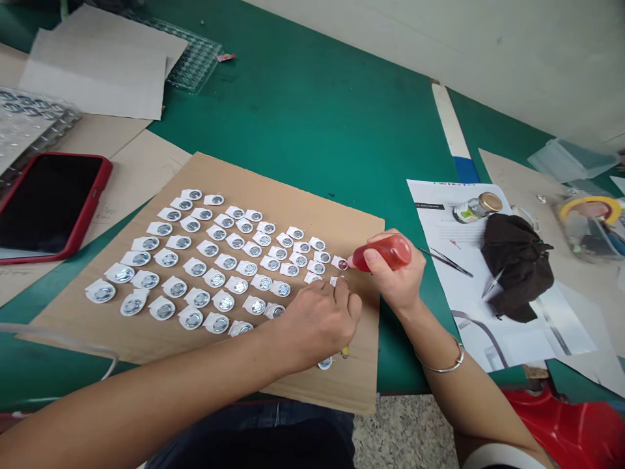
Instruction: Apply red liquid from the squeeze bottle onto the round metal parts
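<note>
My right hand [403,277] is wrapped round a red squeeze bottle [385,253], tilted so its nozzle points left. The nozzle tip touches or hovers just over a small round silver disc with a white paper tab [340,263]. Close beside it, my left hand [322,319] is closed, its fingers curled down over the board. A short yellow end [345,352] shows below that hand; what it belongs to is hidden. Several rows of similar tabbed discs [215,278] lie on a brown cardboard sheet [312,391], some covered by my left hand and forearm.
Left of the cardboard lies a phone in a red case [51,202], with clear plastic trays [195,62] and loose card behind. On the right, printed paper [439,228] carries tweezers [446,262], a small jar [476,207] and dark cloth [517,260]. A tape roll [590,205] sits farther right.
</note>
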Available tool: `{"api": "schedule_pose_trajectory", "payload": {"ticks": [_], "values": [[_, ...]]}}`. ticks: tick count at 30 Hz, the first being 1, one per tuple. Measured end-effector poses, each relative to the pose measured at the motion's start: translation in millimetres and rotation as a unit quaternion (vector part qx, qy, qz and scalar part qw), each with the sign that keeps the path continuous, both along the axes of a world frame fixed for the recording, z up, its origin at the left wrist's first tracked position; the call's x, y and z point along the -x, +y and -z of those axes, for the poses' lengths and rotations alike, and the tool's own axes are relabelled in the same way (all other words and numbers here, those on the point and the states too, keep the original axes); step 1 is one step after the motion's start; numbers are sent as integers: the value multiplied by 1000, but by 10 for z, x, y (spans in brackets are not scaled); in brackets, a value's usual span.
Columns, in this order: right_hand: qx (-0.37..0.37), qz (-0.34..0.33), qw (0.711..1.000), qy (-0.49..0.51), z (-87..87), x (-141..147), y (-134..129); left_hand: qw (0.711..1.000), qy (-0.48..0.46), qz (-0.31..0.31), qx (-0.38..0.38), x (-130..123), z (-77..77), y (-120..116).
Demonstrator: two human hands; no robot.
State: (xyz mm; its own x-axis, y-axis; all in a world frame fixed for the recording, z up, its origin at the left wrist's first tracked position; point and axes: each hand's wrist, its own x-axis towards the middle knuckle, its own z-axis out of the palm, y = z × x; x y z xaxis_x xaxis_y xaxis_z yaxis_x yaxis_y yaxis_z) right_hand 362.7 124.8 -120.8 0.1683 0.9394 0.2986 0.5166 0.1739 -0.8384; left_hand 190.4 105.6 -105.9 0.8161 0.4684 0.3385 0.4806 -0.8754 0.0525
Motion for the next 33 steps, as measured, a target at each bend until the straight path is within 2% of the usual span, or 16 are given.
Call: {"api": "schedule_pose_trajectory", "payload": {"ticks": [8, 15, 18, 20, 24, 28, 31, 33], "values": [[-27, 3, 999, -21, -6, 21, 10, 1000, 1, 3, 14, 11, 4, -2], [-9, -12, 1000, -18, -14, 16, -5, 1000, 9, 2, 17, 20, -12, 4], [-20, 4, 1000, -8, 17, 12, -4, 1000, 5, -1, 11, 8, 4, -1], [-32, 22, 999, 25, 38, 9, 6, 1000, 5, -3, 4, 13, 10, 9], [-48, 53, 985, 158, 11, -13, 47, 999, -37, -12, 2, 100, -49, 114], [-39, 60, 957, 281, -123, -76, 78, 983, -131, -74, 101, 222, -207, 243], [-25, 73, 943, 324, -215, -125, 69, 955, -194, -103, 197, 241, -274, 235], [-21, 80, 938, 336, -245, -145, 57, 927, -240, -107, 268, 223, -257, 197]]}}
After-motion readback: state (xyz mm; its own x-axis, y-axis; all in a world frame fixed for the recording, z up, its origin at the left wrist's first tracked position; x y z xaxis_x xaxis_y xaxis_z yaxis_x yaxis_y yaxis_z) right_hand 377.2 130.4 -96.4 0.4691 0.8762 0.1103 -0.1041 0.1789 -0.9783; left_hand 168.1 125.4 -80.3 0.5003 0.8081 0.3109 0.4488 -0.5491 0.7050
